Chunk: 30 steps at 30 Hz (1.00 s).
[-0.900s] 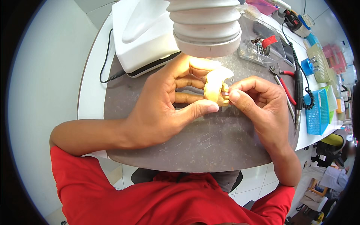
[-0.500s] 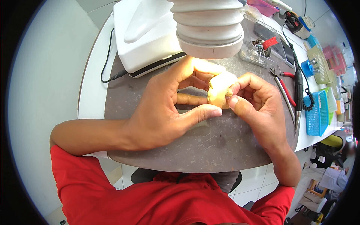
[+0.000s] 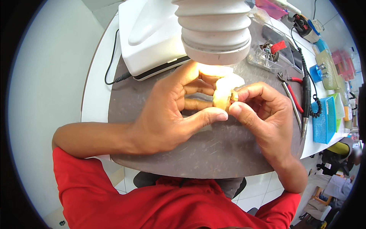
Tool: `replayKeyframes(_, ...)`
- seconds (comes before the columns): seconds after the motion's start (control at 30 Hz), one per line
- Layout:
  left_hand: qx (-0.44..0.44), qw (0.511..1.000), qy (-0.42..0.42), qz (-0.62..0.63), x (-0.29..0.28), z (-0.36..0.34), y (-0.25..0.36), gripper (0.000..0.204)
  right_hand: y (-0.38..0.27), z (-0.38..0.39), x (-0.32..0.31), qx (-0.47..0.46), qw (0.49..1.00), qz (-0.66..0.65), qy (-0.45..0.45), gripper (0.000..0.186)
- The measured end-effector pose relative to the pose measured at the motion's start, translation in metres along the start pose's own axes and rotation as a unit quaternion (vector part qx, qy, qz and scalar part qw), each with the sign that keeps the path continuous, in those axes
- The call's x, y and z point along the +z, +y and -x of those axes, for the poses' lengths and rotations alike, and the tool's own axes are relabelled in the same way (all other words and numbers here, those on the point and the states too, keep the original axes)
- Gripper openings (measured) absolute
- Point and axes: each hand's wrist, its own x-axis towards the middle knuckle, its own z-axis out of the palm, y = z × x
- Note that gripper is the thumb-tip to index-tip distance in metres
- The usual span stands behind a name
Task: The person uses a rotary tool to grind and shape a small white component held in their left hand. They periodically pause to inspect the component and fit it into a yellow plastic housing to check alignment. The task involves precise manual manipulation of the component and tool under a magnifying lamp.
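A pale yellow piece that looks like a plaster dental cast (image 3: 222, 95) is held up over the grey work mat, its upper part washed out by bright light. My left hand (image 3: 171, 107) grips it from the left, thumb at its lower edge and fingers behind. My right hand (image 3: 267, 114) pinches a small yellow piece (image 3: 234, 96) at the cast's right side between thumb and index finger. Whether that piece is separate from the cast, I cannot tell. The white ribbed hose (image 3: 215, 38) hangs just above my hands.
A white machine (image 3: 152, 42) with a black cable stands back left. Back right sits a clear box (image 3: 267, 49) of small metal parts. Red-handled pliers (image 3: 289, 91), a corded handpiece (image 3: 305, 95) and a blue basket (image 3: 324, 120) lie to the right. Another person (image 3: 339, 150) is far right.
My right thumb and fingers have shifted slightly on the small yellow piece, which shows more plainly beside the cast. The whole view has shifted a little; my left hand keeps its grip.
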Motion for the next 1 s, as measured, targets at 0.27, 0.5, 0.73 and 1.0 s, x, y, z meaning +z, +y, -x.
replayKeyframes(0.27, -0.028, 0.996, 0.01, 0.088, 0.0009, -0.005, 0.0025, 0.06, -0.003, 0.0, -0.0079, -0.075, 0.993, 0.093, -0.022, 0.018)
replayKeyframes(0.5, -0.033, 0.996, -0.009, 0.081, -0.0018, -0.0052, 0.0033, 0.058, -0.0022, -0.0018, -0.0063, -0.074, 0.99, 0.116, -0.016, 0.014)
replayKeyframes(0.73, -0.043, 0.995, -0.01, 0.084, -0.0024, -0.0037, 0.0018, 0.055, -0.0015, -0.0014, -0.0071, -0.136, 0.97, 0.199, -0.008, 0.012)
replayKeyframes(1.0, -0.027, 0.997, -0.025, 0.07, -0.0018, -0.0025, -0.0018, 0.059, 0.0009, -0.0025, -0.0057, -0.212, 0.944, 0.254, 0.006, 0.016)
